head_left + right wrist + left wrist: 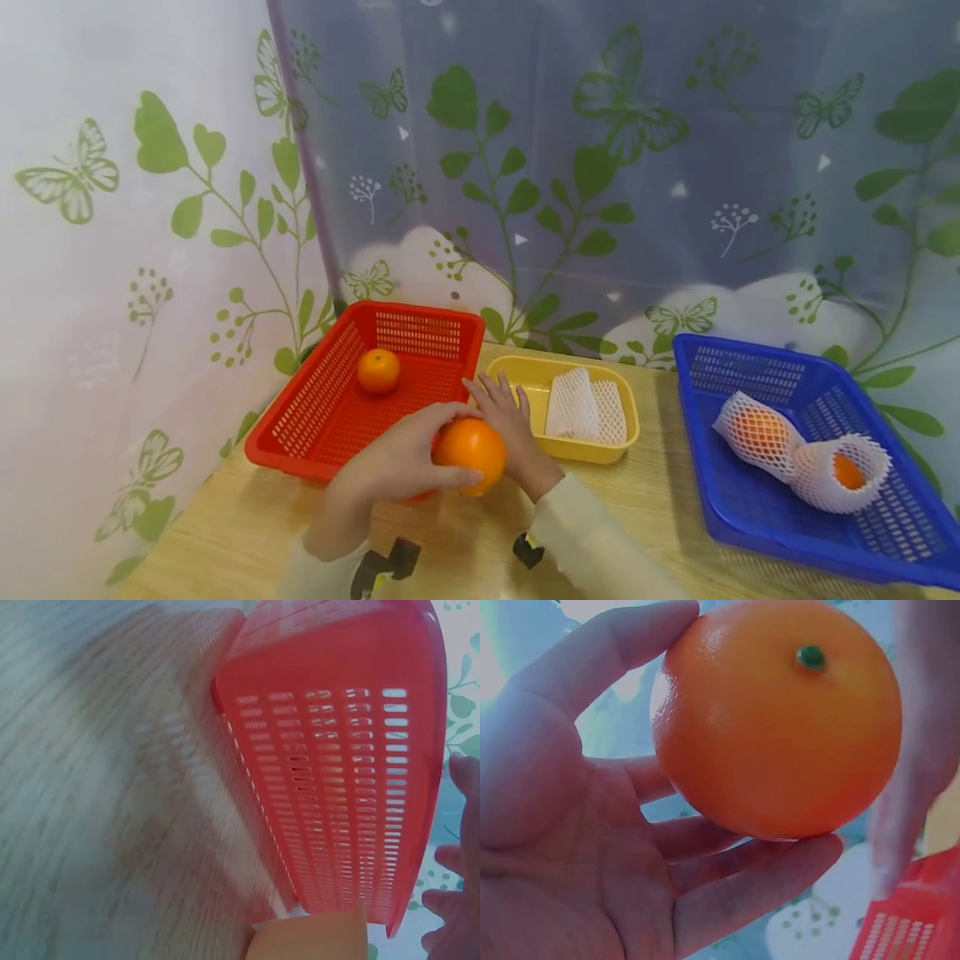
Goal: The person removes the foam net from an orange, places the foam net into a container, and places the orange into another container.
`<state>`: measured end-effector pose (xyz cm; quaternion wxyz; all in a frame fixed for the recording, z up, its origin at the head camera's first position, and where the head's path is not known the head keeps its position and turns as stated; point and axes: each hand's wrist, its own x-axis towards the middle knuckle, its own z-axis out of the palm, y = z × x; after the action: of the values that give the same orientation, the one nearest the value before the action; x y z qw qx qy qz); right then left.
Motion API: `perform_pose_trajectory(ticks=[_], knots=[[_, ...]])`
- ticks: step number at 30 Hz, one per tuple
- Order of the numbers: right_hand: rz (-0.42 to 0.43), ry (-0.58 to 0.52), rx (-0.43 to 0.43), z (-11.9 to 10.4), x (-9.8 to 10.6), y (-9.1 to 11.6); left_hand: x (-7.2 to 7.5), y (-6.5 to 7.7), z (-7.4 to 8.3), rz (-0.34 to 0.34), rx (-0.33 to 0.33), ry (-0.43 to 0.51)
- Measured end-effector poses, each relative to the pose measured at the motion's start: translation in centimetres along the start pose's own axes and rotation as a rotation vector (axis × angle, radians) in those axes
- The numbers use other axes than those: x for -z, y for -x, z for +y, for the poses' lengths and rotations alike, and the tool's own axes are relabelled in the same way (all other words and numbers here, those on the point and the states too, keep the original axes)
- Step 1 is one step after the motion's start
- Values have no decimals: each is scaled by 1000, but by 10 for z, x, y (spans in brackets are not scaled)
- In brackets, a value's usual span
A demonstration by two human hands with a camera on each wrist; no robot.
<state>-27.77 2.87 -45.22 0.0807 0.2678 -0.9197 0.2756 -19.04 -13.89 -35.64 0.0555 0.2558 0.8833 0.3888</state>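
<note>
An orange (470, 455) with a small green stem is gripped in my left hand (408, 450), above the table near the red basket's front corner. In the left wrist view, the thumb and fingers hold that orange (780, 720) from opposite sides. My right hand (510, 421) is beside it, fingers spread and holding nothing, over the near left end of the yellow tray (581, 450). White foam fruit nets (585, 407) lie in this tray. In the right wrist view, only part of my right hand (459, 900) shows at the edge, by the basket's slotted wall.
On the left, the red basket (285, 467) holds another orange (378, 371). A blue basket (720, 521) on the right contains two netted oranges (759, 429). Everything stands on a wooden table (645, 492), with a patterned curtain (510, 167) behind.
</note>
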Motion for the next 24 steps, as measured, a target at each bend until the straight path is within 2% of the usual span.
perform_pose_trajectory(ticks=[5,10,13,20,24], knots=[[-33,-36,10,-4,-2,3,15,-2,-3,77,56,13],[-46,71,-23,-10,-3,-3,23,-8,-6,132,107,14],[-65,96,-45,-14,-2,-6,26,-12,-8,160,118,0],[-93,16,-91,-25,1,-9,36,-20,-11,218,183,2],[-93,5,-118,-27,2,-11,42,-28,-15,231,181,28]])
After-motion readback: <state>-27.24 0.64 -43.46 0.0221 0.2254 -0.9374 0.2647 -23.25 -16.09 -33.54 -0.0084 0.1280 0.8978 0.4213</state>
